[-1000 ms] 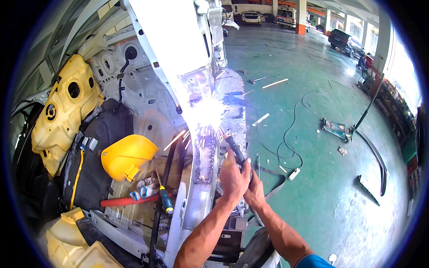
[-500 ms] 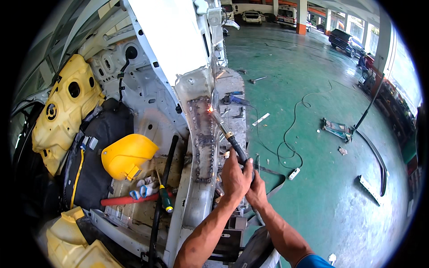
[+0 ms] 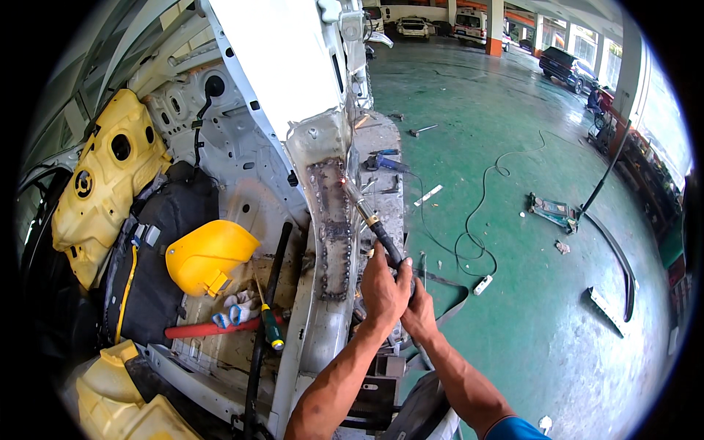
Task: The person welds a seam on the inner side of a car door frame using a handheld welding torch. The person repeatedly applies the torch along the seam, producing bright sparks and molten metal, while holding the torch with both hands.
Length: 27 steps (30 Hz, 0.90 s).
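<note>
Both of my hands are wrapped round the black handle of a welding torch (image 3: 371, 219). My left hand (image 3: 386, 288) closes on it from the left, and my right hand (image 3: 419, 311) grips just behind, close against the left. The torch's metal nozzle points up and left at the upper right edge of a welded steel patch (image 3: 334, 253) on the car body sill (image 3: 323, 334). A small reddish glow shows at the nozzle tip. Rows of dark weld spots line the patch edges. The palms and part of the handle are hidden by my fingers.
Inside the car body lie a yellow welding mask (image 3: 209, 253), a green-handled screwdriver (image 3: 271, 328), gloves (image 3: 238, 308) and a red bar (image 3: 213, 328). A blue power tool (image 3: 386, 163) rests right of the sill. A cable (image 3: 460, 242) and a floor jack (image 3: 554, 213) are on the green floor.
The bright orange spark at the nozzle tip has shrunk to a faint red glow. Both hands and the torch have stayed almost in place.
</note>
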Motion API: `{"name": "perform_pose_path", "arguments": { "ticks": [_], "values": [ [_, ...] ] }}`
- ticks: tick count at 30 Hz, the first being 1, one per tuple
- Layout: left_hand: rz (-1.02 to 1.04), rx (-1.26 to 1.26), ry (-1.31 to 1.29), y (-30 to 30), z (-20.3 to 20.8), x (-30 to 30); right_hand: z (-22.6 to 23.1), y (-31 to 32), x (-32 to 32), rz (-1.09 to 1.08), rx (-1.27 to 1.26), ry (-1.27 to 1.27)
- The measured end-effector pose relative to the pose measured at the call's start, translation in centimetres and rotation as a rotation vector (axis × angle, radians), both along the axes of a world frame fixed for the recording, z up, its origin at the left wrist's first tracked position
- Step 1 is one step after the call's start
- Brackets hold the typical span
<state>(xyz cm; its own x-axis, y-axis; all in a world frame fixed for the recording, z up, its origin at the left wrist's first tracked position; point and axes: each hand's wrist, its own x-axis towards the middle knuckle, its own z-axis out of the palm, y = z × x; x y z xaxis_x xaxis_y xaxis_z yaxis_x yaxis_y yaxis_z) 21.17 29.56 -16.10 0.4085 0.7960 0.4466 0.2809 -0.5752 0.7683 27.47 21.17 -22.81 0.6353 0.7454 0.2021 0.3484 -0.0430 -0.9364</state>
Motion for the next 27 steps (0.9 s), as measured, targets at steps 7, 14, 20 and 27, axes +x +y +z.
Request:
{"name": "perform_pose_path", "arguments": {
  "ticks": [7, 14, 20, 27],
  "values": [
    [-0.004, 0.043, -0.039, 0.2, -0.1, -0.3, 0.5, 0.2, -0.4, -0.014, -0.020, -0.007],
    [0.023, 0.095, -0.049, -0.4, -0.3, 0.0, -0.7, -0.2, 0.0, 0.000, 0.032, -0.011],
    [0.052, 0.085, -0.020, -0.7, -0.3, 0.2, -0.7, -0.4, 0.1, -0.001, 0.022, 0.014],
    [0.016, 0.019, -0.022, -0.4, 0.0, 0.2, -0.1, -0.2, 0.3, 0.010, 0.011, 0.000]
  ]
}}
